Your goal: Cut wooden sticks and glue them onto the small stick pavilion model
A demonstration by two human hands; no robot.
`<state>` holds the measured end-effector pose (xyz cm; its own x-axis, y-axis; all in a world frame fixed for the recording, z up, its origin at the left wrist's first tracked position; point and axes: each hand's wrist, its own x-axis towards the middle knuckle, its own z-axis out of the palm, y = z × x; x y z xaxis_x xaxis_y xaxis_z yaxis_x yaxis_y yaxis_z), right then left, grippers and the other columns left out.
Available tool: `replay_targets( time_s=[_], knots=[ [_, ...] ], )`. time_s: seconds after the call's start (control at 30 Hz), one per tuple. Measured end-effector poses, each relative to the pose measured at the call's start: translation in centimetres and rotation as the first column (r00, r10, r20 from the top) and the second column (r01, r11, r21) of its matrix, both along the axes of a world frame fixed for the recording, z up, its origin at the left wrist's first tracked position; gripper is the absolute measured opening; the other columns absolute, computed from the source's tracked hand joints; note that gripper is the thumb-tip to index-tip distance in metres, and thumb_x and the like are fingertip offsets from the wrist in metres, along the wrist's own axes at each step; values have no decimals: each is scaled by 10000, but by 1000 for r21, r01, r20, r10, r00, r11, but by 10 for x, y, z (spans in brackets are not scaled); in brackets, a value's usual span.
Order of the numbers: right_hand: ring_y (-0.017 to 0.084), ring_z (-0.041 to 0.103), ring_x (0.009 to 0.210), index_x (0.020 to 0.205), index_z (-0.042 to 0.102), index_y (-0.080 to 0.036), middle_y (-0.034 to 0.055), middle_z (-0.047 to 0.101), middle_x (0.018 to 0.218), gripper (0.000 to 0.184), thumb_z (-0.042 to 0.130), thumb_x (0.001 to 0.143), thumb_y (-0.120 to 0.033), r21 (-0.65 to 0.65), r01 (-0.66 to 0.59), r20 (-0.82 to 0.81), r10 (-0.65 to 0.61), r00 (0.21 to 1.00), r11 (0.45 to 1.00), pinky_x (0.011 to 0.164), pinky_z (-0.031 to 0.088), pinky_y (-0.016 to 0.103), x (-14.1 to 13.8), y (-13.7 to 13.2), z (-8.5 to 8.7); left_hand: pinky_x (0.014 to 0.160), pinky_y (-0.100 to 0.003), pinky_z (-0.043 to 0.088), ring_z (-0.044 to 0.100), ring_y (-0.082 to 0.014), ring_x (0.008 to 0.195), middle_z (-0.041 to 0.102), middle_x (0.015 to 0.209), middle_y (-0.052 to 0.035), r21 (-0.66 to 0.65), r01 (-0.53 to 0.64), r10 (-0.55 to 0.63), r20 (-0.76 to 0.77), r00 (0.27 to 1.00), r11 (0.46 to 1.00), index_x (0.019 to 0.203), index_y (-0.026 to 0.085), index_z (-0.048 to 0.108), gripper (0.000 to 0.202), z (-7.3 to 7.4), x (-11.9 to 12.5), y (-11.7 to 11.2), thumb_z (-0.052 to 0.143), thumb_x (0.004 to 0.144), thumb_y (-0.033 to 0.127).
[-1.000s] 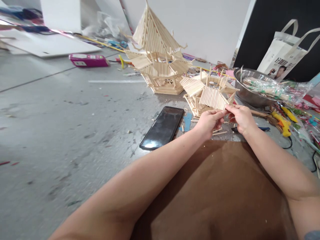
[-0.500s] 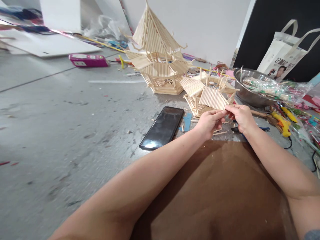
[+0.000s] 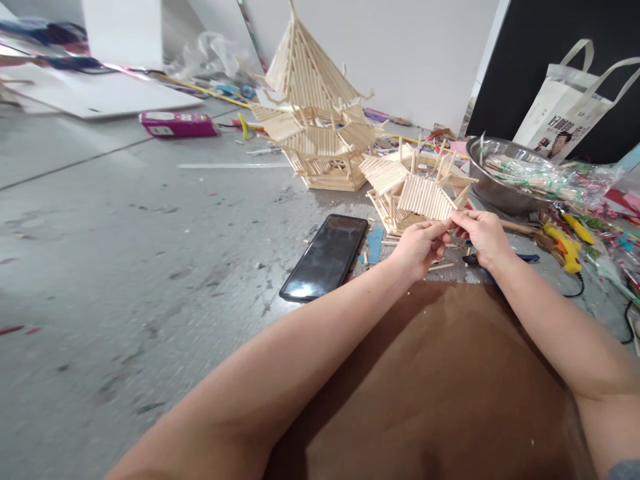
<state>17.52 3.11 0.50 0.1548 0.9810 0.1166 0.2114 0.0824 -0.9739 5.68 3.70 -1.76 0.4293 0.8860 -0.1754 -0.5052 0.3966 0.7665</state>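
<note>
A small unroofed pavilion model (image 3: 385,175) made of pale wooden sticks stands on the floor ahead of me. Its slanted front roof panel (image 3: 427,197) faces my hands. My right hand (image 3: 483,235) pinches at the lower right corner of that panel, thumb and forefinger closed. Just left of it, my left hand (image 3: 424,245) is closed too, its fingertips pressed together below the panel's edge and meeting the right fingertips. Whatever lies between the left fingers is hidden. Behind on the left rises a taller stick pagoda (image 3: 320,137) with a pointed roof.
A black phone (image 3: 326,257) lies left of my hands, near blue scraps and loose sticks. On the right are dark-jawed pliers (image 3: 470,260), a yellow glue gun (image 3: 564,245) and a metal bowl (image 3: 493,190) of wrapped sticks. A purple pack (image 3: 177,125) lies far left; brown sheeting (image 3: 430,373) is nearest me.
My hands stay at the panel's corner, with only a slight shift of the left fingers. The models have not moved.
</note>
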Motion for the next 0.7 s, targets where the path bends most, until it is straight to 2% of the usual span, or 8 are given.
replay_targets(
  time_s=[0.27, 0.57, 0.7],
  knots=[
    [76, 451, 536, 630, 659, -159, -10, 600, 601, 198, 595, 634, -347, -12, -54, 54, 55, 997, 998, 559, 355, 232, 7, -8, -1, 336, -167, 243, 382, -25, 320, 485, 458, 45, 1, -10, 10, 6, 1000, 1000, 640, 126, 546, 143, 1, 1, -2, 599, 727, 227],
    [90, 475, 571, 747, 682, -145, 6, 625, 666, 250, 592, 646, -356, -5, -27, 130, 27, 991, 1000, 585, 365, 247, 11, -13, 0, 343, -158, 248, 382, -24, 313, 489, 457, 43, -22, -16, 16, -7, 1000, 1000, 676, 115, 569, 125, 4, 1, -4, 551, 759, 207],
    [100, 501, 592, 752, 679, -152, 16, 637, 690, 241, 612, 634, -351, 18, 20, 149, -22, 989, 1000, 604, 394, 251, 27, -22, 5, 346, -156, 243, 378, -21, 319, 488, 455, 41, -51, -23, 23, -10, 1000, 998, 663, 115, 573, 127, 4, 2, -3, 576, 737, 219]
  ],
)
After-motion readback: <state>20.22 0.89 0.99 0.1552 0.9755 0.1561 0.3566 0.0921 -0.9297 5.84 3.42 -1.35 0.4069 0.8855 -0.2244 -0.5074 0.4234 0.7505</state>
